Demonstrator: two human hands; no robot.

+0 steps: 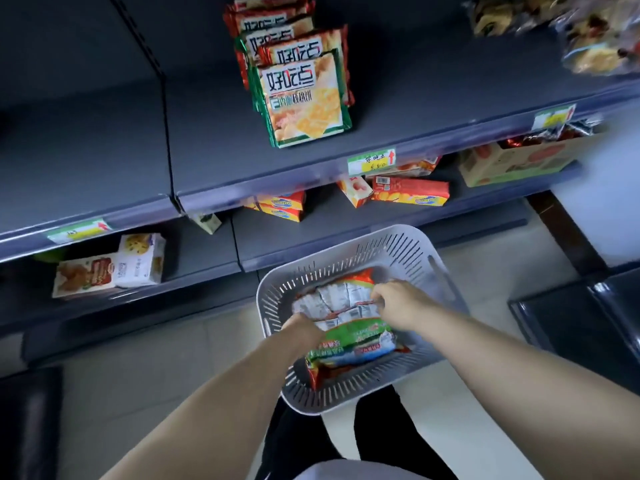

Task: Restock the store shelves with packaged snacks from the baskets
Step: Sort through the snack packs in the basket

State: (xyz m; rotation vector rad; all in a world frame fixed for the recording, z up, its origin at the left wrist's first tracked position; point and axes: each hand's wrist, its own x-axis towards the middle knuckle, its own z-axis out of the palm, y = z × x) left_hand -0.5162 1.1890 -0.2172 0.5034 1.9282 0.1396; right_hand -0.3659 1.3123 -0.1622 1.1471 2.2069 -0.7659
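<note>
Now, left hand [304,329]: I see it curled on snack packets [349,341].
Right hand [398,299]: pinching snack packets just beyond, inside basket [408,251].

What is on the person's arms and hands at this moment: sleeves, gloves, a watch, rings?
Nothing shows on them. The left hand and right hand are bare: no gloves, and no ring or watch that I can make out. The left forearm and right forearm are uncovered to the frame's edge, so no sleeve is in view. Below them are black trousers and a pale grey top's hem.
</note>
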